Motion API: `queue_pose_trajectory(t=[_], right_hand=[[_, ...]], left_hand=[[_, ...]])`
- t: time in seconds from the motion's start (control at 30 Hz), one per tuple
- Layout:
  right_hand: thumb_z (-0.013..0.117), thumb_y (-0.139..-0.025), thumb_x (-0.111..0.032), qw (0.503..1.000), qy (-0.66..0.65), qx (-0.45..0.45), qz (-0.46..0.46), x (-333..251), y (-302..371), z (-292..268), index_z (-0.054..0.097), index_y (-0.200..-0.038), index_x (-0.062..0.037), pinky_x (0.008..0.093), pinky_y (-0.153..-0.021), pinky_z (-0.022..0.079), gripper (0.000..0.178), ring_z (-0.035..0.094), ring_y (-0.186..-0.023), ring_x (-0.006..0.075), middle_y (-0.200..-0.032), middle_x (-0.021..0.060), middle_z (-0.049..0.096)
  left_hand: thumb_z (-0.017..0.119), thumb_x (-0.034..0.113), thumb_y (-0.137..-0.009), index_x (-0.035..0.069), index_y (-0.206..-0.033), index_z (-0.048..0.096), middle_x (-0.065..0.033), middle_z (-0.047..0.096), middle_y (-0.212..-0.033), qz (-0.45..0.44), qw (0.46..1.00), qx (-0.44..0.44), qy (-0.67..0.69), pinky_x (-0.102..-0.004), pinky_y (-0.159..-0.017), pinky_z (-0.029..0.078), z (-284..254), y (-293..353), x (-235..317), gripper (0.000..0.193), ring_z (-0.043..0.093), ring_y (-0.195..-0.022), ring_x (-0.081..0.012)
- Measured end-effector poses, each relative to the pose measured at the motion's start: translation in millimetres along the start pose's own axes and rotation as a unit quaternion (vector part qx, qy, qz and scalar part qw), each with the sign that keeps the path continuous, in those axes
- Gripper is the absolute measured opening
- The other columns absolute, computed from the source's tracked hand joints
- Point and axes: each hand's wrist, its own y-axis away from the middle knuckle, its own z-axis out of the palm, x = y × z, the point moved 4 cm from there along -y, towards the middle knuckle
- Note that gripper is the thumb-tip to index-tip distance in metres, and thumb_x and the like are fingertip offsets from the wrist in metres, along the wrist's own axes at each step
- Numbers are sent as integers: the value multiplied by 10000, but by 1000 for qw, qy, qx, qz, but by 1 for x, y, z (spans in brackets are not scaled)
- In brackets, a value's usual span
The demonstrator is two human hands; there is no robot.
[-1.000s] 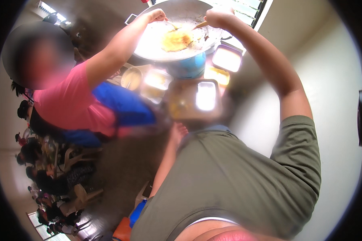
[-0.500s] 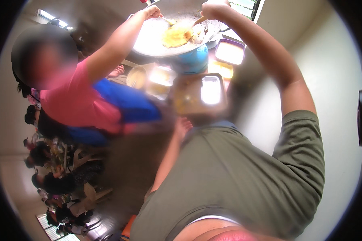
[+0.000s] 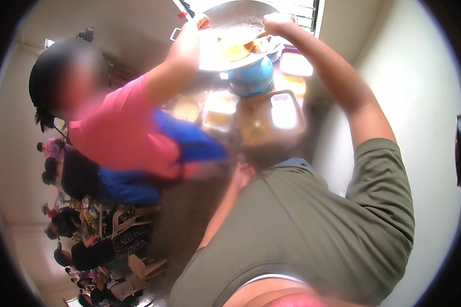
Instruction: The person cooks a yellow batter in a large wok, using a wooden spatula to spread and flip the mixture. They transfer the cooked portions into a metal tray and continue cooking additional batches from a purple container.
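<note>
My right hand (image 3: 279, 24) reaches far forward over a large wok (image 3: 230, 18). Its fingers are wrapped round the handle of a wooden spatula (image 3: 263, 35), whose lower end is in yellowish food (image 3: 235, 52) inside the wok. Glare washes out much of the wok's left side. Down by my waist hangs my left hand (image 3: 244, 175), holding nothing, its fingers loosely apart. A co-worker's hand (image 3: 203, 21) is above the wok's left part; their forearm hides what it may grip.
Below the wok is a blue, rounded object (image 3: 251, 77). Nearer are a brown tray (image 3: 261, 134), a pale container (image 3: 220, 110) and a purple-rimmed container (image 3: 296, 62). The co-worker (image 3: 123, 123) in pink and blue stands at my left, a white wall (image 3: 394, 97) at my right.
The view has shifted, so the wok and trays sit differently in it. The co-worker's arm has moved closer over the wok. My right hand keeps its grip on the spatula.
</note>
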Motion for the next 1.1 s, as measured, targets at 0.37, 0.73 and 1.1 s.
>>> queue_pose_trajectory(t=[0.37,0.73,1.1], right_hand=[[520,-1043,-458,949,-250,129,145,7,202,-24,757,-1150,-74,434,-851,538,463,703,-980,370,-1080,154,759],[416,-1130,-514,505,-775,47,376,-92,523,153,669,-1026,-46,236,-387,207,542,278,-401,39,-541,-85,345],[655,-1057,-462,644,-688,181,282,-33,459,90,555,-1048,-106,177,-460,236,369,307,-512,-5,-666,-90,391]], left_hand=[[503,524,-1093,29,-1336,531,-254,610,-1241,-21,999,-40,13,-488,-991,586,-92,38,1,553,657,-1103,-367],[373,661,-1082,6,-1370,510,-267,582,-1246,-104,994,-31,-33,-517,-989,579,-82,45,13,729,629,-1117,-388],[339,694,-1075,-11,-1428,481,-303,561,-1347,-104,978,-44,-174,-535,-1038,545,-30,20,-3,801,596,-1222,-435]])
